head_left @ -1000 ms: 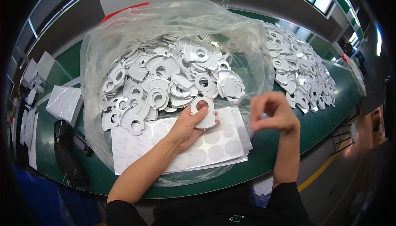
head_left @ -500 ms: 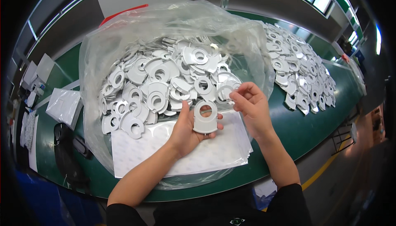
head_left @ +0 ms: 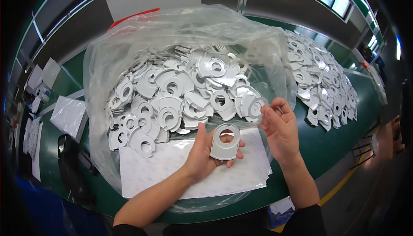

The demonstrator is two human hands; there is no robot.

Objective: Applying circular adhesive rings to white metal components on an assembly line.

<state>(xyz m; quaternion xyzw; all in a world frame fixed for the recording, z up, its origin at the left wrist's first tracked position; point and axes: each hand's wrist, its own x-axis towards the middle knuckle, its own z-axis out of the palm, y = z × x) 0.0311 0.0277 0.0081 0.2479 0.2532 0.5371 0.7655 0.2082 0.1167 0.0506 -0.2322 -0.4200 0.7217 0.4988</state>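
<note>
My left hand (head_left: 202, 158) holds a white plastic plate (head_left: 224, 150) with a large round hole. The plate rests on the palm and fingers, tilted up, above a stack of white sheets (head_left: 146, 171). To its right and slightly farther away, my right hand (head_left: 282, 128) pinches a thin, pale ring (head_left: 251, 108) between thumb and fingertips. Ring and plate are apart. Behind both hands, a heap of similar white plates (head_left: 183, 82) lies inside a large clear plastic bag (head_left: 101, 72), its mouth spread toward me.
A second heap of white plates (head_left: 320, 79) lies on the green table (head_left: 301, 158) at the right. At the left are a wrapped white packet (head_left: 68, 112) and a black strap-like item (head_left: 71, 163). A red strip (head_left: 133, 16) shows behind the bag.
The whole view has shifted, so things appear lower and farther right. My right hand has drawn the ring a little away from the plate. My left hand keeps its hold.
</note>
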